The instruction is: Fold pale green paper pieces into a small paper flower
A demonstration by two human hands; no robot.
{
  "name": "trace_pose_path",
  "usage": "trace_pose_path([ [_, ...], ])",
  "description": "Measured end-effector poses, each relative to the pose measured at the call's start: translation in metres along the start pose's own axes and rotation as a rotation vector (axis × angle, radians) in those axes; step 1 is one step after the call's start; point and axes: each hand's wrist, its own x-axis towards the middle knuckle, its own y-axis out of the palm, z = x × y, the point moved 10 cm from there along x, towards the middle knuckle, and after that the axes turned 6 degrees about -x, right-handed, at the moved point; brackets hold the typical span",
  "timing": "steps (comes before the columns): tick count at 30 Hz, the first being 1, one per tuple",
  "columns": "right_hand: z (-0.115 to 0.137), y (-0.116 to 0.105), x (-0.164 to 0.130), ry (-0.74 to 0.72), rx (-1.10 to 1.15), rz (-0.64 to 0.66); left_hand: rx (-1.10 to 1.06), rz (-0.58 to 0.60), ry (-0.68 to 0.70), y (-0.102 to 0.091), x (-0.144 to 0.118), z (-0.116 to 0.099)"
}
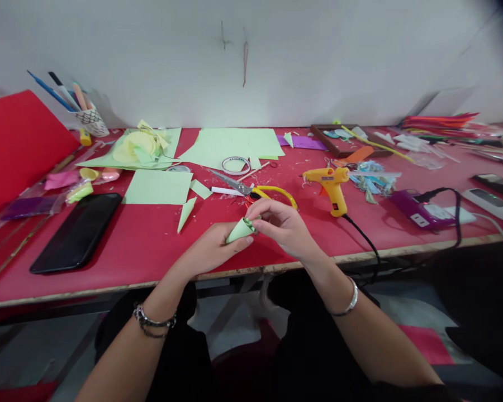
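I grip a rolled green paper cone (240, 230) between both hands, just above the counter (151, 245) edge: my left hand (212, 248) cradles its body while my right hand (283, 223) pinches its open end, keeping the roll tight. Scissors (251, 188) lie just beyond my fingers, the glue gun (333, 187) to their right.

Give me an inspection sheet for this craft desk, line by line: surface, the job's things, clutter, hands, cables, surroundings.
Surface: red table, strewn with small paper scraps.
Job's things: green paper cone held between both hands; second cone lying on the table; green paper sheets.
Clutter: scissors, tape roll, yellow glue gun, black phone, pen cup, wooden tray.
Hands: left hand grips the cone from below; right hand pinches its open end.
Cables: glue gun's black cable runs over the front edge; another at the purple power strip.
Surroundings: white wall behind; red board leaning at left.
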Motion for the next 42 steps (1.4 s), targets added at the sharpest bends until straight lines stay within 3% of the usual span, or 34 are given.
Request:
trace_pose_path([
  [9,0.003,-0.003,-0.001,0.007,0.011,-0.034,0.04,-0.009,0.027,0.0,0.001,-0.001],
  [17,0.004,0.004,-0.001,-0.008,0.036,0.053,0.063,0.014,0.099,0.005,0.001,-0.009],
  [21,0.002,0.005,-0.001,0.004,-0.031,0.031,0.173,-0.069,0.124,0.0,0.002,-0.011],
  [25,0.001,-0.001,-0.001,0.011,-0.131,-0.043,0.343,-0.176,0.145,-0.009,0.002,-0.011],
  [33,-0.001,-0.013,-0.004,0.017,-0.155,-0.139,0.427,-0.223,0.231,-0.013,0.002,-0.018],
  [42,0.028,-0.077,-0.024,-0.107,-0.355,-0.534,0.499,-0.283,0.206,-0.02,-0.002,-0.018],
])
